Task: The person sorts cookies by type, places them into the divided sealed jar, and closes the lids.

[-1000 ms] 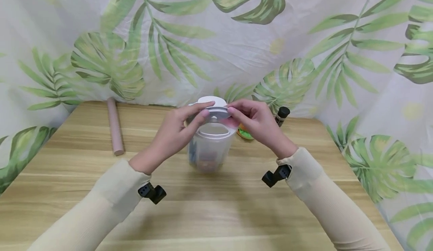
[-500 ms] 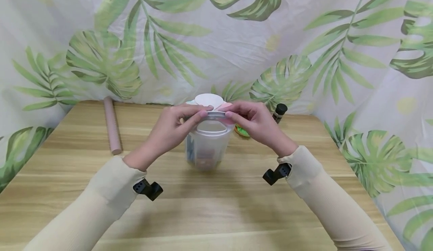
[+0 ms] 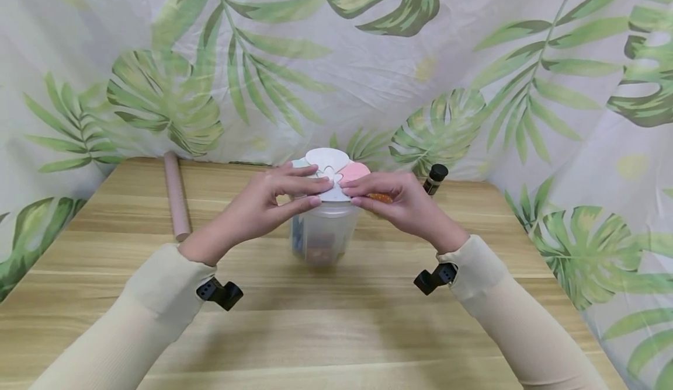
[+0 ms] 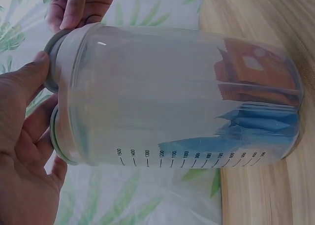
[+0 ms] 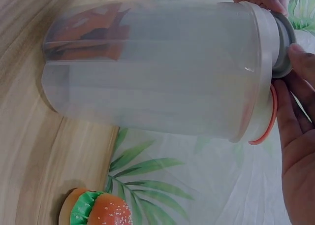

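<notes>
A clear plastic storage canister (image 3: 327, 238) stands upright on the table, its lid made of white, pink and pale green flaps. At its near side, a grey flap (image 3: 336, 194) lies down over the opening. My left hand (image 3: 257, 197) holds this flap's left edge, thumb in front and fingers across the lid. On the right edge, my right hand (image 3: 405, 206) pinches the same flap between thumb and fingers. Orange packets (image 4: 261, 70) and blue packets (image 4: 263, 121) lie low inside the canister. Part of the lid is hidden under both hands.
Right of the canister sits a toy burger (image 5: 101, 208), mostly behind my right hand in the head view. A small black-capped bottle (image 3: 435, 180) stands farther right. A pinkish rod (image 3: 177, 197) lies on the left. Leaf-patterned cloth (image 3: 368, 75) hangs behind the table.
The grey flap has swung down from a raised position onto the canister's opening. Both hands moved down with it, and their fingers now lie over the lid.
</notes>
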Available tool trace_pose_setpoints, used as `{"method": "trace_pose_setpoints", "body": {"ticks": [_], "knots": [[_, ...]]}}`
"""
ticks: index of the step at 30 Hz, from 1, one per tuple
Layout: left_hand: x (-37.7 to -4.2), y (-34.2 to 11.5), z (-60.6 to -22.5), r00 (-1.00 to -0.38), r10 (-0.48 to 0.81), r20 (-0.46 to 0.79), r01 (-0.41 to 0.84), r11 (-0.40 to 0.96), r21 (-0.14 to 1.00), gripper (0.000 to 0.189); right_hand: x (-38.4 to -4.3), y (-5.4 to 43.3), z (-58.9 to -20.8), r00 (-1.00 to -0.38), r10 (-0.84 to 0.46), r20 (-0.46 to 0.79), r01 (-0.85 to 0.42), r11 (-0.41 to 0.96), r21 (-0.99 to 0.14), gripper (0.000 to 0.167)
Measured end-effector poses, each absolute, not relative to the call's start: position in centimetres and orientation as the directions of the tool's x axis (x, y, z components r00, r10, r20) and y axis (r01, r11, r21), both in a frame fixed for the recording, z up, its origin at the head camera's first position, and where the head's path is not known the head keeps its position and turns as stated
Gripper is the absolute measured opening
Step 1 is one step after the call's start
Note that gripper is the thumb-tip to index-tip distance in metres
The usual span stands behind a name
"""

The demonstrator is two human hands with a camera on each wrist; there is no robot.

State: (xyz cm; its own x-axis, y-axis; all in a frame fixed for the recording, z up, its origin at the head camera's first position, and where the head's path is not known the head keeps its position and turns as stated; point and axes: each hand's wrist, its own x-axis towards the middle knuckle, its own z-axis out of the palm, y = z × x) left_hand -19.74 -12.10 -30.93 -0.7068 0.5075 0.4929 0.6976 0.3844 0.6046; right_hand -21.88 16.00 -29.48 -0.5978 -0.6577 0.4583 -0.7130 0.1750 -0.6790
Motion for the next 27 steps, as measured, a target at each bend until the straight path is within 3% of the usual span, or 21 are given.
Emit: {"method": "trace_pose_setpoints", "body": {"ticks": [27], "knots": [[-20.03,-12.29,-31.34,-0.632,0.573,0.522,0.771,0.401,0.495,0.037,-21.42,16.18,-30.21,-0.526,-0.681,0.509,-0.825,0.262,-0.501,0.030]]}}
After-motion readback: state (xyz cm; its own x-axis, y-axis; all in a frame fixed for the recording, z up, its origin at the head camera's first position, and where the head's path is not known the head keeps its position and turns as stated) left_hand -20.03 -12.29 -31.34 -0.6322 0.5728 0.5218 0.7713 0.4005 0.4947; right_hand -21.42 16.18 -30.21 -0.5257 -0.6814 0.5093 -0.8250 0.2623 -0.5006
